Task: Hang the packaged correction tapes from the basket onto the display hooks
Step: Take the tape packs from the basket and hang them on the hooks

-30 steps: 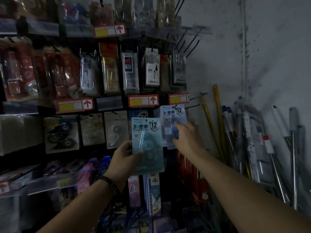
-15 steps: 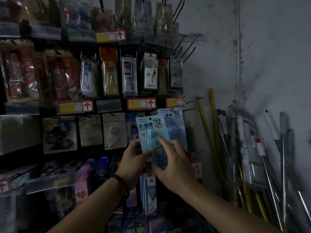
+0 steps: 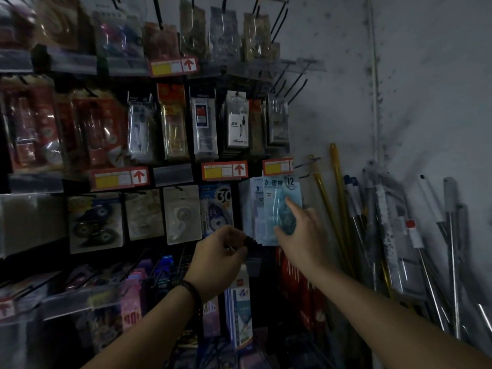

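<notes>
Head camera faces a stained grey wall (image 3: 426,75) on the right and a dim pegboard display rack (image 3: 173,175) on the left, crowded with hanging stationery packs. A bundle of metal poles (image 3: 386,222) leans against the wall just right of the rack, with two yellow handles (image 3: 336,187) nearest it.

At the rack's right edge a row of pale blue correction tape packs (image 3: 250,209) hangs below a red-and-yellow price tag (image 3: 278,166). The front teal pack (image 3: 279,194) (printed with a "12" at its top corner) lies tilted slightly across them, its top edge tucked just under that tag; the hook itself is hidden. To their left hangs another correction tape pack marked "30" (image 3: 217,206).

The right hand (image 3: 300,235) is spread against the teal pack: its index finger (image 3: 290,206) lies straight on the face and the thumb rests on the lower edge. The left hand (image 3: 218,257) sits lower, just left of the packs and apart from them, with its fingers curled inward; I cannot tell whether they pinch anything. A dark beaded wristband (image 3: 193,291) circles that wrist.
</notes>
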Tool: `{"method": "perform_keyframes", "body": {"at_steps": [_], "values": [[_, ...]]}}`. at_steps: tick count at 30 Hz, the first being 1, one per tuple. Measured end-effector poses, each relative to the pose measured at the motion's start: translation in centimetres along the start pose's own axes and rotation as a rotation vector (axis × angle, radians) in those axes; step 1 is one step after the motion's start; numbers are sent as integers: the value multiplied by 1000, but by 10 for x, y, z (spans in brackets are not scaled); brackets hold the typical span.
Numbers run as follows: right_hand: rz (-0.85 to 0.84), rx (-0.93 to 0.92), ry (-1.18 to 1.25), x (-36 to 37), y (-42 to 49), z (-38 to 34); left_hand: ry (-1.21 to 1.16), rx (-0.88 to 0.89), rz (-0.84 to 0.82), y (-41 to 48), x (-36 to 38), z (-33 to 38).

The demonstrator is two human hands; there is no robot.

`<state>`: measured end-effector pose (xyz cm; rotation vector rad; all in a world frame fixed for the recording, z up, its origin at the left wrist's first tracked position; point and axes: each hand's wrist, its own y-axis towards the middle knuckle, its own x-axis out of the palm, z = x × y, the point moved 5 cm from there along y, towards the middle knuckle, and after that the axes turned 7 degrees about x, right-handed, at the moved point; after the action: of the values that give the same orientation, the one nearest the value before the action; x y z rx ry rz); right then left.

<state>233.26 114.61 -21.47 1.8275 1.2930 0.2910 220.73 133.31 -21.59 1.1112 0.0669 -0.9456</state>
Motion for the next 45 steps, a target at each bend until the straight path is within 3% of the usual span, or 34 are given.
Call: {"method": "perform_keyframes", "body": {"at_steps": [5,17,27,36,45], "values": [[-42,-66,-78,-3,14,-7,20,52,49,-3,-5,-2],[-150,-23,-259,9,29,-11,22,56,112,-12,-12,-30],[-262,-5,-346,21,0,-15,190,53,-44,-47,-29,-40],[-482,-34,-178,-1,-118,-38,362,-1,-349,-199,-53,-83],[-875,-2,-53,47,-333,-7,353,-310,-544,-414,-55,-151]]}}
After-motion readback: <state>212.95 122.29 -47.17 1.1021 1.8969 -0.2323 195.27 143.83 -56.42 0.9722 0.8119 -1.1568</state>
